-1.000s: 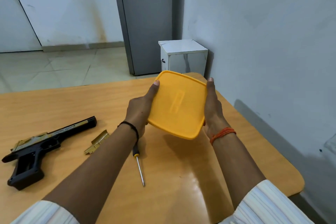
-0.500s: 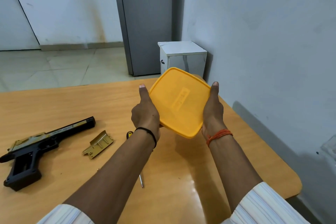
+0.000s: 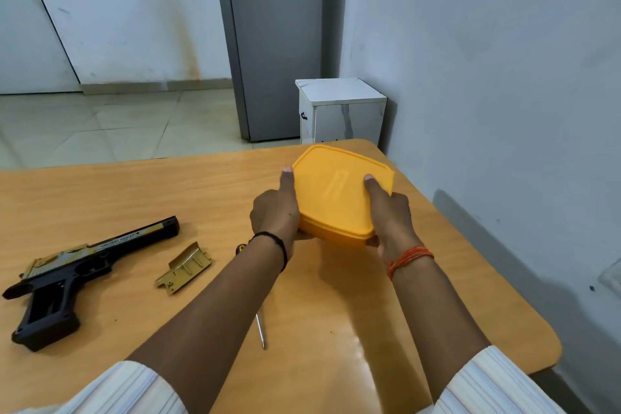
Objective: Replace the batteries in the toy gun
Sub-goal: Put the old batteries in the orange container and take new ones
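Toy gun [image 3: 77,265] lying on its side near the bench's [image 3: 100,198] left edge, its gold cover plate [image 3: 184,268] detached just beside it, presumably exposing the battery bay. Screwdriver [image 3: 260,329] partly hidden under the left forearm. Left hand [image 3: 275,212] and right hand [image 3: 389,212], each grip clamped on the yellow lidded box [image 3: 336,191] near the far right corner, thumbs on its lid, probably to open it for batteries.
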